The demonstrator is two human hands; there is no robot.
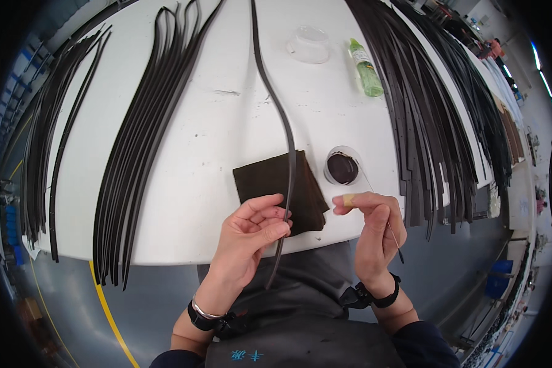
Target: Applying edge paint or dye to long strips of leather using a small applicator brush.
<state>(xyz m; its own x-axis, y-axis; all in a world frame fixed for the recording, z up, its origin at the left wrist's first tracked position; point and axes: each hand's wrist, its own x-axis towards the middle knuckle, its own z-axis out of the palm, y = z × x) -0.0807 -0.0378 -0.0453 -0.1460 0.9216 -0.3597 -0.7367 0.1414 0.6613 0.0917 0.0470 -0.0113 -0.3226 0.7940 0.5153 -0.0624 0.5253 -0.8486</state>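
A long black strap (275, 98) runs down the white table and over its near edge. My left hand (245, 239) is closed on it near its lower end, the thumb and fingertips against its edge. In my right hand (377, 236) is a thin rod (395, 236), dark at its lower end, the other end reaching toward the cup. One finger of this hand wears a yellowish bandage. Just beyond it stands a clear cup (342, 167) with dark brown paste or liquid. Under the strap lies a folded dark brown cloth (260, 178).
Bundles of black straps hang over the table edge at left (138, 129) and right (411, 116). A green bottle (367, 70) and a clear plastic container (308, 44) are farther back on the white table (196, 165). A blue bin (498, 279) is on the floor at right.
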